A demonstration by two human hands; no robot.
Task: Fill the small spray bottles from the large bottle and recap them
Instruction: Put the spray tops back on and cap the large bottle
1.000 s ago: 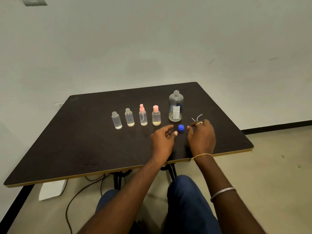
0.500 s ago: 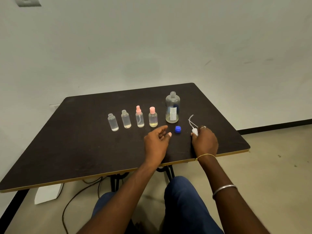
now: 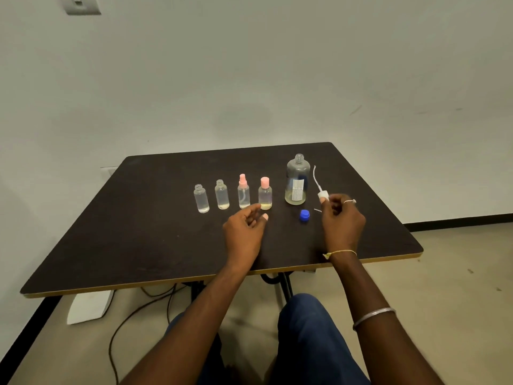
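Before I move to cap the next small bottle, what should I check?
1. Spray head held: ok, right hand pinches it.
2. Its tube aimed downward: not ok, it points up.
3. Left hand free to steady a bottle: ok, open.
4. Leftmost small bottle and second small bottle necks open: ok.
5. Their fill level: cannot tell.
6. Large bottle recapped: not ok, blue cap lies on the table.
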